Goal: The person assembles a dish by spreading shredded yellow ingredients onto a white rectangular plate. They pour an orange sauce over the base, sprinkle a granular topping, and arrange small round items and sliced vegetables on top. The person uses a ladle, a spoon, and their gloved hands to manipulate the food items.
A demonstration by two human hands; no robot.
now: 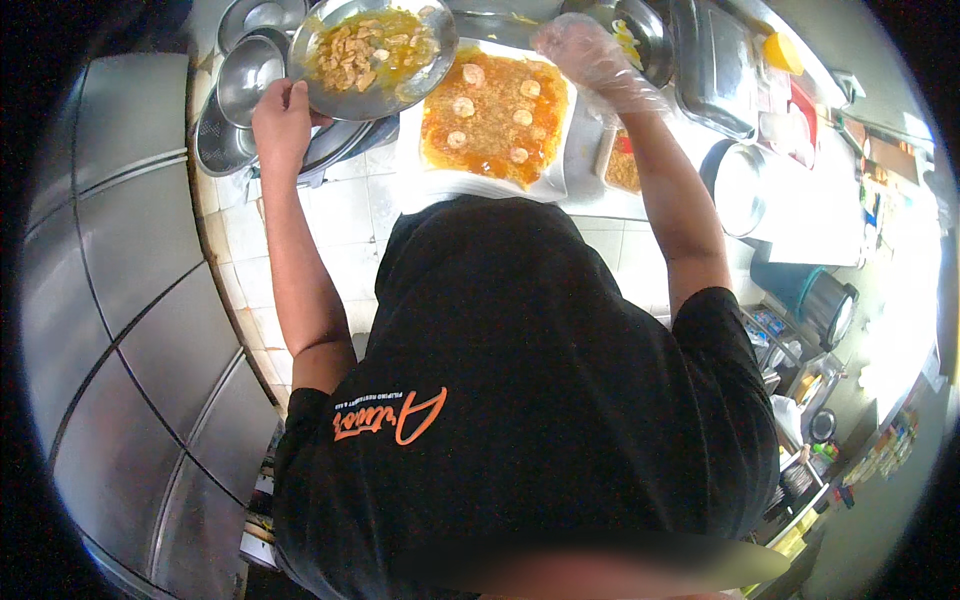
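Observation:
My bare left hand (285,122) grips the rim of a round metal bowl (437,75), thumb on top. Small brown pieces that look like cooked meat (352,55) lie inside it in yellowish liquid. My right hand (582,55), in a clear plastic glove, hovers by the far right corner of a square tray lined with white paper (408,140). Its fingers are drawn together, and what they hold, if anything, cannot be made out. An orange-sauced dish (490,125) fills the tray, topped with brown crumbs and several pale round slices (522,117).
Nested metal bowls (250,78) and a perforated strainer (222,140) stand at the left. Beyond my right hand is a metal bowl with yellow-white slices (628,42). A tub of brown crumbs (622,165), a lidded metal pan (712,70) and a round pan (738,188) are to the right.

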